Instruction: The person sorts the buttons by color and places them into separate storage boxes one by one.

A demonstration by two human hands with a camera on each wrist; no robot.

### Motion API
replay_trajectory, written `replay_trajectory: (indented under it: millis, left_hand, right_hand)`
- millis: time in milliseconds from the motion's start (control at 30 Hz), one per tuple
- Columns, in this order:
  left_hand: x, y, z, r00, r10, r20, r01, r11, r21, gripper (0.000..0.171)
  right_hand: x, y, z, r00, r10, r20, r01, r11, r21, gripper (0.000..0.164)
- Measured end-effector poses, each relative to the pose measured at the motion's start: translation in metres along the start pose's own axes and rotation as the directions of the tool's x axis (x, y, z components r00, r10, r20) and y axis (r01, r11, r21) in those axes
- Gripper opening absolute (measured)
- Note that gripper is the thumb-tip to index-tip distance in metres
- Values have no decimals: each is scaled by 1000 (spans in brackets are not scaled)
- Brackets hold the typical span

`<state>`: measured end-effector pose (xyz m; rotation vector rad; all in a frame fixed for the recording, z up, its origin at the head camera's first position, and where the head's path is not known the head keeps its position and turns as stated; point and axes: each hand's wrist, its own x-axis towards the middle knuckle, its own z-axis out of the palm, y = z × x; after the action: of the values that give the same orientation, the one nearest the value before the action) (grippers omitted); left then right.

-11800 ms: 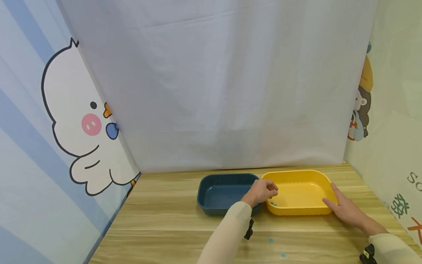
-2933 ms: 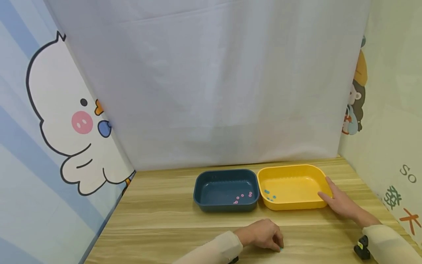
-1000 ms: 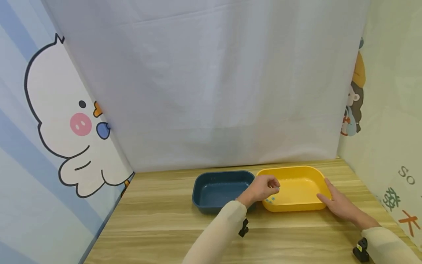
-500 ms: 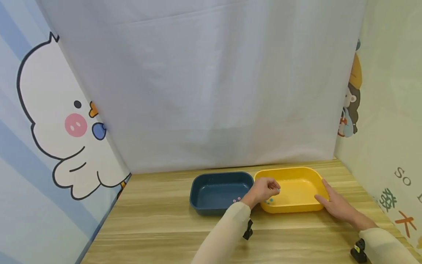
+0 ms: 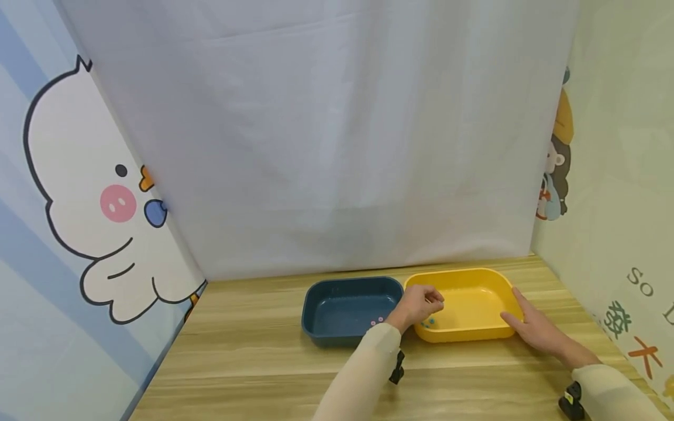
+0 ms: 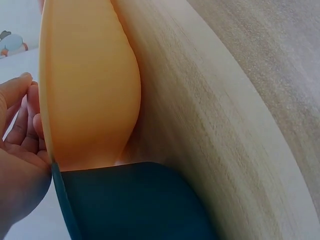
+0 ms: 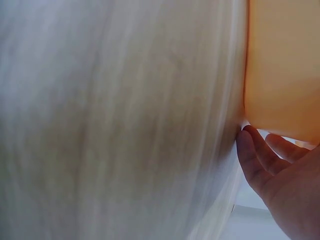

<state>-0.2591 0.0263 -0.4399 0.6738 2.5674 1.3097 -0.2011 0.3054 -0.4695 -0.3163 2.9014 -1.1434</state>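
Over the near left end of the yellow tray (image 5: pixel 463 334) hangs my left hand (image 5: pixel 418 304), palm inward, fingers bent and thumb close to the index finger. Nothing shows between those fingertips in the left wrist view, though their inner side is partly hidden. Below it, in the tray's corner, lie small blue button-like pieces (image 5: pixel 432 321). My right hand (image 5: pixel 537 327) holds the tray's right end, thumb over the rim and fingers along the outside wall. In the right wrist view, its fingers (image 7: pixel 255 160) touch the tray's outer side.
A dark blue tray (image 5: pixel 337 339) stands against the yellow tray's left side, with small pink button-like pieces (image 5: pixel 377 321) partly hidden behind my left forearm. Both trays sit on a wood-grain table (image 5: pixel 237 351). A pale cloth (image 5: pixel 337 146) hangs behind.
Two blue pieces on the table front 11.8 s ago are gone from there. My left hand went from the table to above the yellow tray; the pale speck at its fingertips no longer shows.
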Motion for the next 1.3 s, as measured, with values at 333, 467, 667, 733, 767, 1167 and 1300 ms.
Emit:
replay_trajectory:
  millis: [333,467,667,733,767,1167,1300]
  left_hand:
    - [3,-6,2,999,-3,-39,4,1000,10,5]
    - [4,-5,3,998,-14,-58,14,1000,11,5]
    - [5,-4,5,995,-49,-87,49,999,0,5]
    - [6,-3,5,994,-58,-96,58,998,-2,5]
    - [6,-3,6,993,-63,-100,63,998,-6,5]
    - [6,-8,1,988,-105,-115,101,994,-41,14]
    - [3,-7,-3,988,-112,-110,104,992,-77,14]
  right_hand:
    - [1,-3,2,1000,-11,0,11,1000,-3,80]
    - [0,-2,3,1000,-9,2,9,1000,-2,80]
    - [0,1,4,1000,-2,9,2,1000,10,80]
    - [0,1,4,1000,0,10,0,1000,12,81]
    - [0,1,4,1000,2,11,-2,1000,12,81]
    - [-1,-1,2,1000,-3,11,3,1000,6,81]
    - [-1,-1,0,1000,-9,10,9,1000,9,80]
